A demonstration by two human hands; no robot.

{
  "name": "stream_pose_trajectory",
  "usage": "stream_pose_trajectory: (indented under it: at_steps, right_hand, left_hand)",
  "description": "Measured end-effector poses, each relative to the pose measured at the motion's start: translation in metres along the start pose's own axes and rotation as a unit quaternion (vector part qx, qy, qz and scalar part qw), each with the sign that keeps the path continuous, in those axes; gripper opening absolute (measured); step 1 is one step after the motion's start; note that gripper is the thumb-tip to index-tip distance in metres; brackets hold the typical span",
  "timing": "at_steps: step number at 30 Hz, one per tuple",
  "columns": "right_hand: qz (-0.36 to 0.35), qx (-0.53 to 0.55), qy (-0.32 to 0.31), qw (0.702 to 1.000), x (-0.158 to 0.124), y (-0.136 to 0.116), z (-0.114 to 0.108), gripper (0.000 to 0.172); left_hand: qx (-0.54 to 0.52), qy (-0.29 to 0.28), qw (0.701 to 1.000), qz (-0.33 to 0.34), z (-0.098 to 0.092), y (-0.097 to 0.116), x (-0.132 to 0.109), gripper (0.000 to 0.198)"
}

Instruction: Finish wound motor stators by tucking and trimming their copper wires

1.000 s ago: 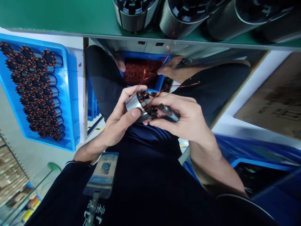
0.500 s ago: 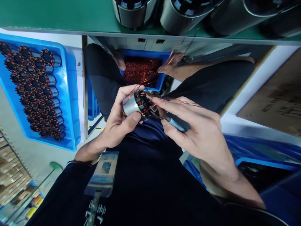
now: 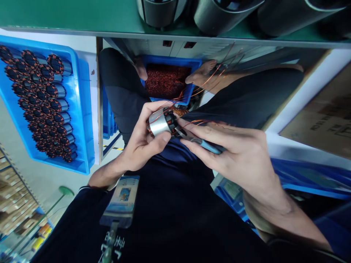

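Note:
A silver motor stator (image 3: 159,123) with a black slotted end and copper windings is in my left hand (image 3: 146,137), the thumb along its lower side and the fingers around its far side. My right hand (image 3: 233,148) is closed around a cutting tool (image 3: 207,145) with a light blue handle. The tool's dark jaws are at the stator's slotted end; whether they touch a wire is too small to tell. Long loose copper wires (image 3: 210,78) rise from the stator toward the upper right, and more wire runs beside my right fingers.
At the left, a blue tray (image 3: 82,120) holds several wound stators. Several large metal cylinders (image 3: 227,18) stand on the green table edge (image 3: 68,18) above. A blue bin (image 3: 196,64) of copper scraps lies between the feet. A cardboard box (image 3: 326,113) is at the right.
Both hands and the stator have shifted slightly right in view. The tool's jaws now sit closer against the slotted end, and the loose wires have swung to the right.

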State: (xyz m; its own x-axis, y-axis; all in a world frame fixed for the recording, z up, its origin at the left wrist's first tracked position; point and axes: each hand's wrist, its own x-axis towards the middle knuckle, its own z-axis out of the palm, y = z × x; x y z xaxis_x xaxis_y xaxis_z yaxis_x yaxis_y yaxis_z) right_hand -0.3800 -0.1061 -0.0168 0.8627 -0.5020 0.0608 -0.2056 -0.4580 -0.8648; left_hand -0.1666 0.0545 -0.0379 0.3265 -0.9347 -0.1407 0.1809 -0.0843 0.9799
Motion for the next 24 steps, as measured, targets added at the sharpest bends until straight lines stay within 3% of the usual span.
stream_pose_trajectory:
  at_steps: [4,9,16,21,24]
  right_hand:
    - [0.027,0.034,0.005,0.999,0.003,0.006,0.004,0.054]
    - [0.009,-0.011,-0.019,1.0,0.004,0.009,0.003,0.072]
    - [-0.011,-0.014,0.01,1.0,0.007,0.003,0.006,0.071]
    - [-0.02,-0.028,0.024,0.999,0.005,-0.001,0.005,0.072]
    - [-0.019,-0.025,0.039,0.999,0.005,0.003,0.006,0.063]
  left_hand:
    - [-0.033,0.04,0.999,-0.016,0.006,-0.007,-0.001,0.048]
    - [-0.067,0.076,0.994,-0.044,0.013,0.0,-0.001,0.04]
    - [0.007,0.05,0.999,-0.003,0.013,0.001,0.001,0.042]
    - [0.016,0.03,0.999,-0.013,0.014,0.007,-0.002,0.044]
    - [0.004,0.024,0.999,-0.022,0.017,0.002,-0.004,0.047]
